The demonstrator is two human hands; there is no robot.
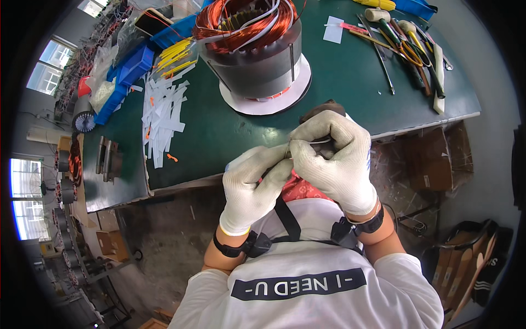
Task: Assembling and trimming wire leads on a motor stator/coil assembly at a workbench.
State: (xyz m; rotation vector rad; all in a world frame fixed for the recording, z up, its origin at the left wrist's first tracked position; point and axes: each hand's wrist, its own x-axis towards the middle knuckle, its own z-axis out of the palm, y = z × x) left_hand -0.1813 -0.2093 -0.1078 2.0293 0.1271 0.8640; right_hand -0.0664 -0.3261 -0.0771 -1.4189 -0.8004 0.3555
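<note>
Both my hands wear white knit gloves and meet fingertip to fingertip in front of the green table's near edge. My left hand [253, 183] is closed, its thumb and forefinger pinched together; what lies between them is too small to make out. My right hand [342, 159] is also closed, forefinger curled to the thumb. A thin white strand [323, 141] shows inside the loop of its fingers. Just beyond the right hand, a dark object [323, 108] is mostly hidden. Ahead stands a grey motor stator [255, 68] with copper wire coils [249, 27], upright on a round white base [266, 108].
White paper strips [161, 118] lie scattered on the green table [211, 134] at left, beside yellow sleeves [176, 54] and blue bins [134, 66]. Mallets [378, 15], scissors [410, 54] and other tools lie at far right. A cardboard box [430, 167] stands below the table.
</note>
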